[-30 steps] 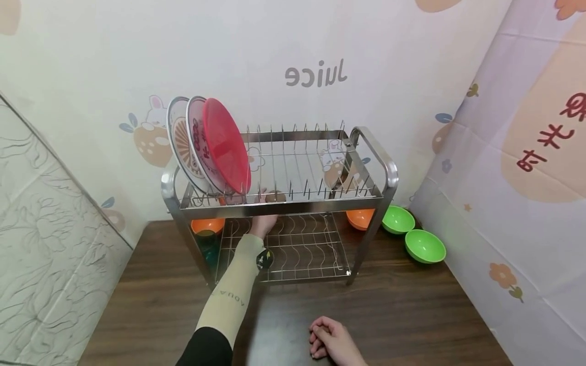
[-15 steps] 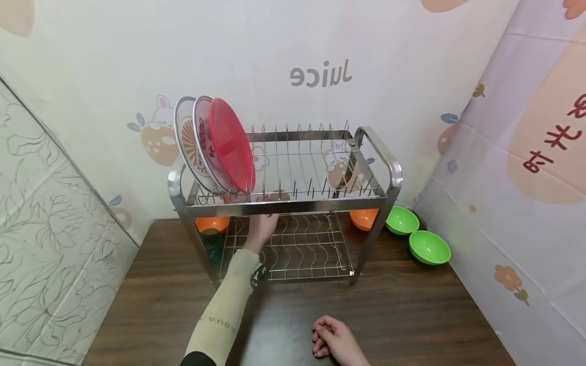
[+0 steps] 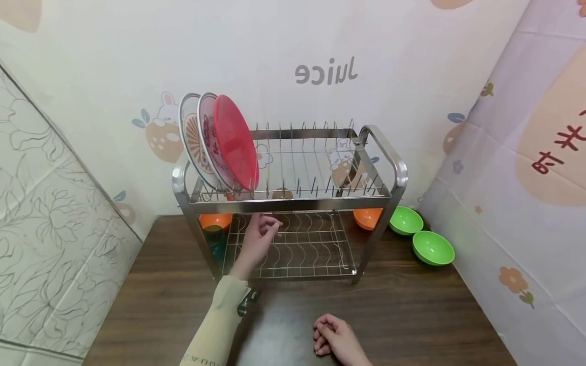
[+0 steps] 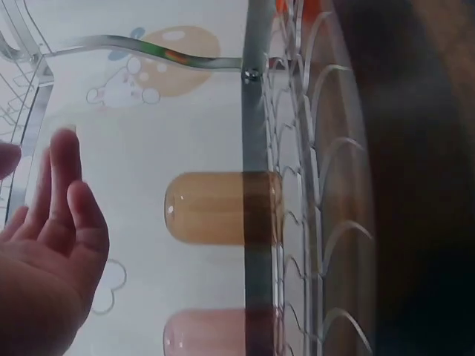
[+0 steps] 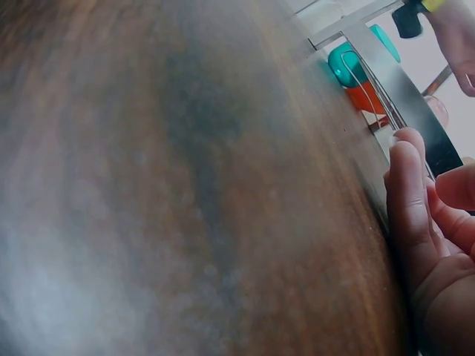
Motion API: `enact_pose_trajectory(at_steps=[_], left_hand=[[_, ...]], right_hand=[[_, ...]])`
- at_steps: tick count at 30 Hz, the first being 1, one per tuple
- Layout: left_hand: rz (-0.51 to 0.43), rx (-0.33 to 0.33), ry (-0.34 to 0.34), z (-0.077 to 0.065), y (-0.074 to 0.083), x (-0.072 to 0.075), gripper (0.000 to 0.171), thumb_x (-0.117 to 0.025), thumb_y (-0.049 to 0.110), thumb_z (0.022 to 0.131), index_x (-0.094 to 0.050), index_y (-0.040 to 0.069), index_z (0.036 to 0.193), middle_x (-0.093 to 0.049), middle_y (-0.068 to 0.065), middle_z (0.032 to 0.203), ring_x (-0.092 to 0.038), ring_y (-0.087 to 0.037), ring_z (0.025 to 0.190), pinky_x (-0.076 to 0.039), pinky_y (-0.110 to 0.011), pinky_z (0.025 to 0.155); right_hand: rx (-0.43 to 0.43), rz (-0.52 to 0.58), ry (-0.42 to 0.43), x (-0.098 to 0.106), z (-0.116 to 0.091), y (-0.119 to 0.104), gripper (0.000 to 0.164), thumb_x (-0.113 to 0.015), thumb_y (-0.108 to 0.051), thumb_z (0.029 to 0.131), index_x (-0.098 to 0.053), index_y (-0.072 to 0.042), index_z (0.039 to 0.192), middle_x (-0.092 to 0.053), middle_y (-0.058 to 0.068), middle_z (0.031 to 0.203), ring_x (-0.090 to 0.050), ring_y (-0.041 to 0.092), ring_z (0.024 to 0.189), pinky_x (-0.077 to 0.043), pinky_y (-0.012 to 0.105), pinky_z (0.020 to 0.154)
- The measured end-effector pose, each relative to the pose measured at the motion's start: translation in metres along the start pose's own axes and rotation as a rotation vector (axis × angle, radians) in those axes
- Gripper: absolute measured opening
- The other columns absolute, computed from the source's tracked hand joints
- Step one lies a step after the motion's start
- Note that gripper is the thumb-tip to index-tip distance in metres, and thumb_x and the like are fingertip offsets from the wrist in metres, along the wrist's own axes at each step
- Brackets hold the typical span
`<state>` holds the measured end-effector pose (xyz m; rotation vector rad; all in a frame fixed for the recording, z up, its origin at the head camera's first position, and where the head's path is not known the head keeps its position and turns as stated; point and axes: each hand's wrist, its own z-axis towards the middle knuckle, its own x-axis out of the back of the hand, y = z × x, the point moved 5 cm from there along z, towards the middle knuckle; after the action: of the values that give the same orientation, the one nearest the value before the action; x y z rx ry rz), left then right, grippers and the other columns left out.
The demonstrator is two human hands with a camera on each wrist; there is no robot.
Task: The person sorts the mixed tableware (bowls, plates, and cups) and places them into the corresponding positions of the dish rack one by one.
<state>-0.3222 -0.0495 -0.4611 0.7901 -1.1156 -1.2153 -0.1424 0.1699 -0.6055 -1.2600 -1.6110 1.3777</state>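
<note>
Two clear cups stand at the rear of the lower tier: amber cup, pink cup, small gap between. Long axes vertical and parallel; they look sideways in the left wrist view because the camera's rolled. Rounded closed ends up, mouths apparently down on the wires. Left hand is near them, fingers loosely extended, pinching nothing. Handling, my read: grip mid-body, keep axis plumb, stay below the upper front rail, don't clip the neighbour. Right hand rests on the table, fingers loosely bent, nothing visible held.
</note>
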Motion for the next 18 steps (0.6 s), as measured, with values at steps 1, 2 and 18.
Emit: enact_pose_trajectory(at_steps=[1,2,18], left_hand=[[-0.016,-0.009,-0.017,-0.005,0.0,0.002,0.04,-0.063,0.019,0.1,-0.045,0.023,0.135,-0.07,-0.004,0.105,-0.069,-0.027,0.082,-0.05,-0.033,0.064],[-0.034,-0.01,-0.032,-0.01,0.001,0.004,0.042,-0.063,0.018,0.1,-0.044,0.023,0.137,-0.07,-0.007,0.104,-0.068,-0.029,0.082,-0.053,-0.036,0.067],[-0.11,0.21,-0.111,-0.114,-0.048,0.044,0.025,-0.061,0.012,0.099,-0.058,0.003,0.122,-0.069,-0.016,0.094,-0.069,-0.031,0.083,-0.057,-0.035,0.079]], right_hand=[[-0.006,-0.003,0.006,0.0,0.0,0.0,0.028,-0.05,-0.009,0.104,-0.051,0.017,0.111,-0.063,0.011,0.087,-0.066,0.016,0.068,-0.058,0.029,0.06],[-0.012,-0.005,0.012,0.0,0.001,0.001,0.027,-0.05,-0.009,0.104,-0.052,0.017,0.111,-0.063,0.01,0.087,-0.066,0.016,0.068,-0.058,0.029,0.06],[-0.021,-0.007,0.005,0.001,0.003,0.0,0.027,-0.05,-0.01,0.104,-0.052,0.016,0.111,-0.063,0.01,0.087,-0.066,0.017,0.069,-0.059,0.032,0.061]])
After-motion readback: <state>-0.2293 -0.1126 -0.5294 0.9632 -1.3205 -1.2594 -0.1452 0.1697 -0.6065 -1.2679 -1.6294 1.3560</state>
